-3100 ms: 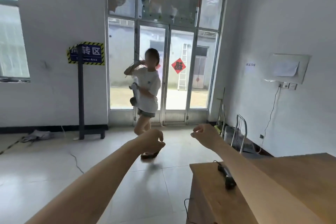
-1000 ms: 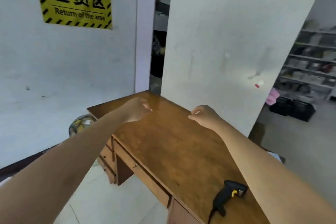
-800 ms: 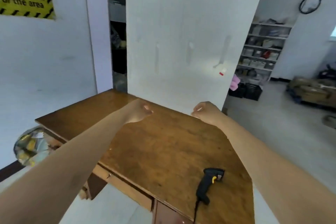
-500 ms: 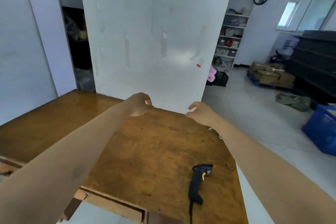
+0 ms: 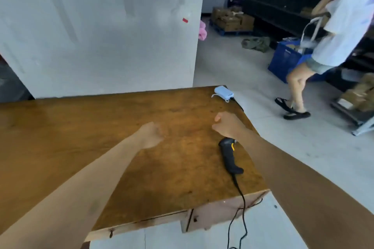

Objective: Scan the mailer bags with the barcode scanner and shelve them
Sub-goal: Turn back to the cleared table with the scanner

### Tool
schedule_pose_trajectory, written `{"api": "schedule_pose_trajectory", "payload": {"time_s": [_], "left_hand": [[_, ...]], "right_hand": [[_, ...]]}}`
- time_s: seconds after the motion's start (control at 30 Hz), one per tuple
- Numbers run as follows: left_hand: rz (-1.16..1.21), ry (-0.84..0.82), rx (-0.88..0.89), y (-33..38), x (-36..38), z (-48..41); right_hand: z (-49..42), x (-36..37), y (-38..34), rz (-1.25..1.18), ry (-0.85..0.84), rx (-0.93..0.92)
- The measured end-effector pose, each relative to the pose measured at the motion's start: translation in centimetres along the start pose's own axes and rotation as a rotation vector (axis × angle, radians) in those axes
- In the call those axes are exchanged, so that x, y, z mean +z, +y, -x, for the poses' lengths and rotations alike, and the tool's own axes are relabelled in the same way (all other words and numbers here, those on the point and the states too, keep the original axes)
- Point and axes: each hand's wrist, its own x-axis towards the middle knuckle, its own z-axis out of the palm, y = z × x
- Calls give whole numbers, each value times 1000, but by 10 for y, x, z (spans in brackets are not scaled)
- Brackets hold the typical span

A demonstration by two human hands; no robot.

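- Both grips curled on nothing: our left grip (image 5: 150, 134) and right grip (image 5: 226, 125) hover over the worktop (image 5: 81, 137).
- We have turned; the scanner (image 5: 229, 155) now lies just beside our right grip, untouched.
- No mailer bags in view, so picking up the scanner likely comes first.

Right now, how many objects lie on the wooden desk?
2. A black barcode scanner lies near the right edge of the desk, by the right hand; a small white device sits at the far right corner. Others may be hidden.
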Motion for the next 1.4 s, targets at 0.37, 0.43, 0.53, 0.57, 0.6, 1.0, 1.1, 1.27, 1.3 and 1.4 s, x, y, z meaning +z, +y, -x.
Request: {"api": "schedule_pose_trajectory", "payload": {"time_s": [0.37,0.43,0.53,0.57,0.6,1.0,1.1,1.27,1.3,1.4], "left_hand": [[151,-213,104,70,114,-70],[317,-215,16,90,136,-83],[543,-244,-161,116,169,-97],[610,-257,-211,123,179,-100],[675,-274,-266,129,188,-105],[715,-166,-312,130,203,-167],[723,-99,-310,121,185,-190],[666,-24,-314,96,164,-224],[630,-29,-301,90,164,-228],[478,-19,-188,80,166,-230]], "right_hand": [[21,87,109,8,-77,433],[17,91,121,-27,-63,502],[9,100,136,-61,-90,541],[7,105,140,-59,-108,538],[6,110,143,-44,-132,535],[-28,127,135,-135,-49,447],[-53,125,118,-188,-7,408],[-88,128,97,-189,-34,343],[-92,131,96,-151,-45,332],[-94,136,93,-39,-76,322]]}}
